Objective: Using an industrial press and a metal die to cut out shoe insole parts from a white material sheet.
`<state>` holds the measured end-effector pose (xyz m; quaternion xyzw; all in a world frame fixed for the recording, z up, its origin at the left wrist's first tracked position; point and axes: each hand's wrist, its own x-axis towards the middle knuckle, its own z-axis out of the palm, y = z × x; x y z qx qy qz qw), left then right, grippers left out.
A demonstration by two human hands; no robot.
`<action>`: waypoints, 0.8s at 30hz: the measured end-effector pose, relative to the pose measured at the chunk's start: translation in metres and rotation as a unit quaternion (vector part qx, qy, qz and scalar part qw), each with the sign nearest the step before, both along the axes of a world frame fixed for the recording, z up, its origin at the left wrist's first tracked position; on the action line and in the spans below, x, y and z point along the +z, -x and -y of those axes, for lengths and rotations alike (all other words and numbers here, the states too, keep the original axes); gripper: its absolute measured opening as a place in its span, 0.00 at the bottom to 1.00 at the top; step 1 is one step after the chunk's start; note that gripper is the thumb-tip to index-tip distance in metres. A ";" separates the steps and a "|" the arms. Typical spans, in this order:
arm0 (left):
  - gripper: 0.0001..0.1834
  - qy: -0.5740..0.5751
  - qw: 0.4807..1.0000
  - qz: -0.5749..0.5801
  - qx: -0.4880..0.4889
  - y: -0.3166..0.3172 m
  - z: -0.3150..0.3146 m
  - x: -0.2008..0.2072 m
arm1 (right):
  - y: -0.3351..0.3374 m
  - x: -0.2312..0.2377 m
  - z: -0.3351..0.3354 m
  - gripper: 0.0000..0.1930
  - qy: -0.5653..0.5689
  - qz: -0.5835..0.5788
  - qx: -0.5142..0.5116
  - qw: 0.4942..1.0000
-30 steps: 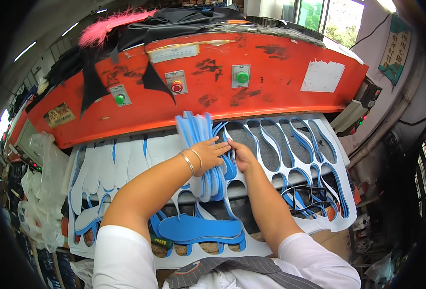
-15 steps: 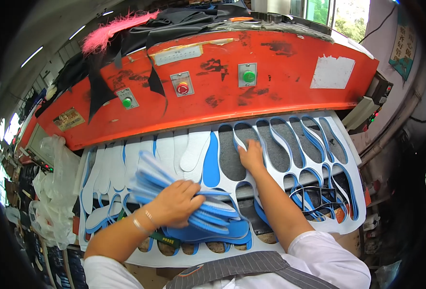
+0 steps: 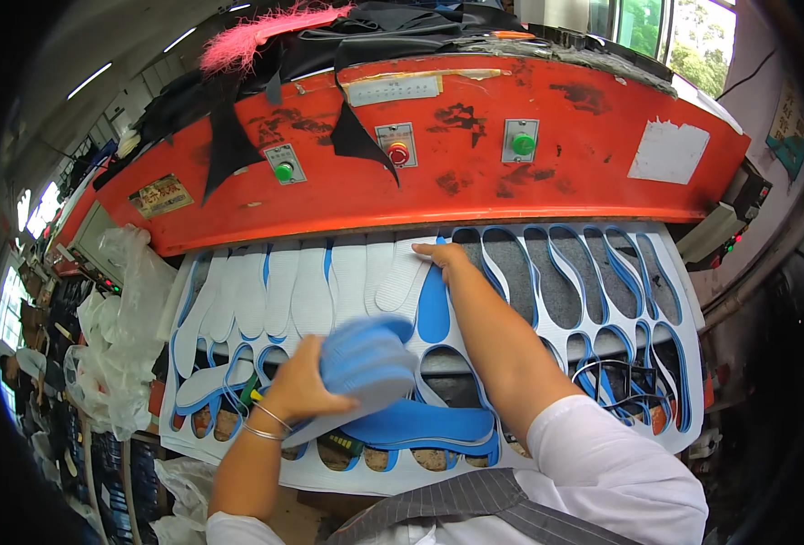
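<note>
My left hand (image 3: 307, 386) is closed round a stack of blue and white insoles (image 3: 366, 359), slightly blurred, above the near part of a cut white sheet (image 3: 279, 468). Farther off, my right hand (image 3: 445, 256) lies at the far end of white insoles (image 3: 404, 277) still in the sheet. Its fingers are stretched out and touch the white surface; some are partly hidden. A blue-faced insole (image 3: 435, 309) lies just below that hand. Another blue pile of insoles (image 3: 429, 425) rests near me, to the right of my left hand.
A red machine beam (image 3: 475, 195) with a red button (image 3: 399, 153) and green buttons (image 3: 523, 143) spans the far side. Empty insole-shaped cutouts fill the sheet's right half. A black wire frame (image 3: 615, 380) lies there. Clear plastic bags (image 3: 116, 363) hang at left.
My right hand has moved left, from the empty cutouts to the white insoles. My left hand has turned the held stack more upright. The view has shifted a little left.
</note>
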<state>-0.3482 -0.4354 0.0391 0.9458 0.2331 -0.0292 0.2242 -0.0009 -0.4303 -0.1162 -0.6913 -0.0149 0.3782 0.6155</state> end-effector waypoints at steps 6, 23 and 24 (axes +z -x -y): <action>0.35 0.575 0.761 0.285 0.091 -0.068 -0.055 0.001 | -0.010 -0.009 0.021 0.21 -0.106 -0.141 0.038 0.984; 0.43 0.422 0.786 0.433 0.126 -0.149 0.028 -0.054 | 0.031 0.022 0.067 0.28 -0.473 -0.226 -0.012 0.851; 0.40 0.511 0.737 0.437 0.068 -0.152 0.049 -0.039 | -0.049 -0.042 0.093 0.32 -0.498 -0.321 0.082 0.802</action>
